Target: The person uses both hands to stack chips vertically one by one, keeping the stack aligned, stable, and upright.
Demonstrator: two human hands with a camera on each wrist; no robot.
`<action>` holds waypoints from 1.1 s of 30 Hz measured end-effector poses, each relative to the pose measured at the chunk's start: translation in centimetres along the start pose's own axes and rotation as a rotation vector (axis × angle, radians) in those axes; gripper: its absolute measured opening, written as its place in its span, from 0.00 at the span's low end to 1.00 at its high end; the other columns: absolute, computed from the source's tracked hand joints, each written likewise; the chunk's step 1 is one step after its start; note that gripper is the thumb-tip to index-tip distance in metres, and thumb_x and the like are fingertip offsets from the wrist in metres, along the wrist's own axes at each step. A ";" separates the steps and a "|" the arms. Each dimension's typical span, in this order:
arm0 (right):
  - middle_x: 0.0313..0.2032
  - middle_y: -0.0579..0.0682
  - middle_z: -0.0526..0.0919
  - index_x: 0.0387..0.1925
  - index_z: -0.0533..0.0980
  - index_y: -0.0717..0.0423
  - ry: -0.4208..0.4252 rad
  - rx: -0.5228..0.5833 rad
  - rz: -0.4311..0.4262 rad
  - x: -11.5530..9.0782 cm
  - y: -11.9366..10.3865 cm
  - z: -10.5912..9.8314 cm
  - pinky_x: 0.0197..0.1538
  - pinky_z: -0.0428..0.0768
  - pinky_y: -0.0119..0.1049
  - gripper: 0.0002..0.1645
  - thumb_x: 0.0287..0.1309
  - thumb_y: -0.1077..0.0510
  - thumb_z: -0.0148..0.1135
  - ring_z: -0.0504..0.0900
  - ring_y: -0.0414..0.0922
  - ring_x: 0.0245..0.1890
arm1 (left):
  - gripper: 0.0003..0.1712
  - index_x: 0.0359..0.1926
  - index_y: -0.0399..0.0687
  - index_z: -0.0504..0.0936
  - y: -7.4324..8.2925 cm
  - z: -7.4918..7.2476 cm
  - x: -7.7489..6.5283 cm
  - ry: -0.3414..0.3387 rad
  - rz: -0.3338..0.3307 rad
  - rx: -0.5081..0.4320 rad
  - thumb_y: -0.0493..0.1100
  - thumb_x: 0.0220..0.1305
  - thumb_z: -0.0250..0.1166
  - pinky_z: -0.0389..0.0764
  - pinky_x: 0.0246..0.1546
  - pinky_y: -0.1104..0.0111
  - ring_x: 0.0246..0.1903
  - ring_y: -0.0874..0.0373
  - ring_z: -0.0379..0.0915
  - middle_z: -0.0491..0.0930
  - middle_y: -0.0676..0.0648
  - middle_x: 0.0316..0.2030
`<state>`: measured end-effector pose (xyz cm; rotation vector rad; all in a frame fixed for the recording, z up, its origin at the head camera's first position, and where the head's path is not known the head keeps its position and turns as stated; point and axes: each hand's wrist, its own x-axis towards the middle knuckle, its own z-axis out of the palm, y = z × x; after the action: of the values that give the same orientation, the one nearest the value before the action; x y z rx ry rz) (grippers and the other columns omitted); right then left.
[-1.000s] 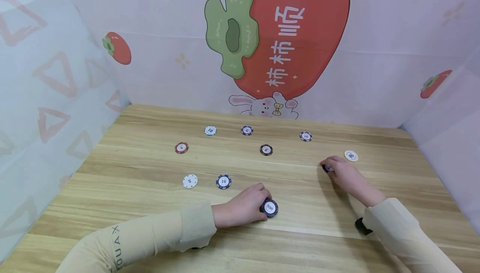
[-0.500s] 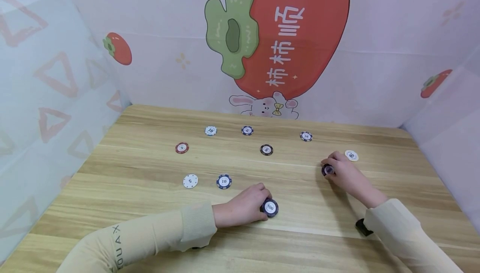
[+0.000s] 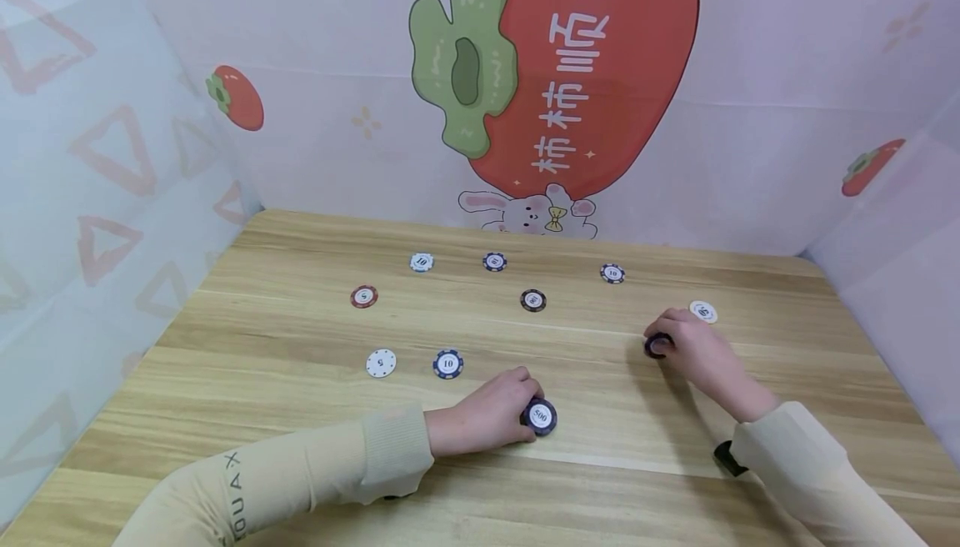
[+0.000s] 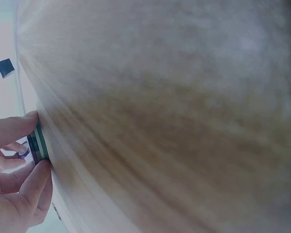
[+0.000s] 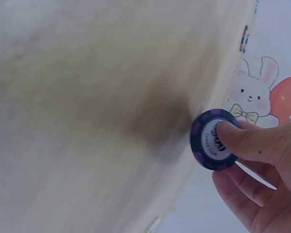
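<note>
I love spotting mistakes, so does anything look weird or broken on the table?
Nothing looks broken or spilled. One dark poker chip is tilted, not flat like the loose poker chips on the wooden table, but that's probably just because the right hand is pinching it.

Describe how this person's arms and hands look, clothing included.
The left sleeve and right sleeve are long and pale cream. Dark capital lettering, only partly readable, runs along the left one, whose cuff is ribbed. A small black piece shows by the right sleeve's end. The left hand and right hand wear no gloves.
</note>
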<state>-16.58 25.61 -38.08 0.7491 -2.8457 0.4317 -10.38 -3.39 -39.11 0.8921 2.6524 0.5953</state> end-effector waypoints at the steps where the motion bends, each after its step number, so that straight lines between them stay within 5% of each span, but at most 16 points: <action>1: 0.32 0.52 0.80 0.30 0.80 0.61 -0.002 0.000 -0.001 0.0 0.0 -0.1 0.40 0.77 0.47 0.09 0.45 0.72 0.65 0.78 0.51 0.36 | 0.22 0.44 0.42 0.78 0.0 0.0 0.0 -0.001 -0.002 0.000 0.42 0.46 0.73 0.71 0.41 0.77 0.37 0.65 0.68 0.71 0.53 0.36; 13: 0.31 0.48 0.80 0.29 0.82 0.56 -0.026 -0.030 -0.030 -0.5 -1.1 -0.9 0.37 0.77 0.43 0.09 0.44 0.71 0.66 0.77 0.48 0.35 | 0.23 0.45 0.41 0.78 -0.1 0.0 0.0 -0.005 -0.007 -0.015 0.42 0.46 0.73 0.71 0.40 0.77 0.37 0.66 0.67 0.71 0.53 0.37; 23: 0.27 0.42 0.79 0.25 0.82 0.54 0.048 -0.028 -0.187 -0.5 -2.4 -0.6 0.36 0.78 0.38 0.12 0.37 0.73 0.69 0.77 0.43 0.31 | 0.23 0.45 0.42 0.78 0.0 0.0 0.0 -0.007 -0.012 -0.020 0.42 0.47 0.73 0.71 0.41 0.78 0.37 0.66 0.68 0.71 0.54 0.37; 33: 0.27 0.43 0.80 0.27 0.83 0.57 0.016 0.049 -0.187 -0.3 -3.6 -0.6 0.35 0.78 0.36 0.13 0.39 0.74 0.67 0.79 0.41 0.31 | 0.22 0.44 0.42 0.78 -0.2 0.1 0.0 0.005 0.000 -0.026 0.42 0.46 0.73 0.71 0.41 0.78 0.37 0.66 0.68 0.71 0.53 0.36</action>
<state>-14.50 22.94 -36.77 1.0049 -2.7263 0.4783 -10.42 -3.49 -39.25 0.8844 2.6426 0.6308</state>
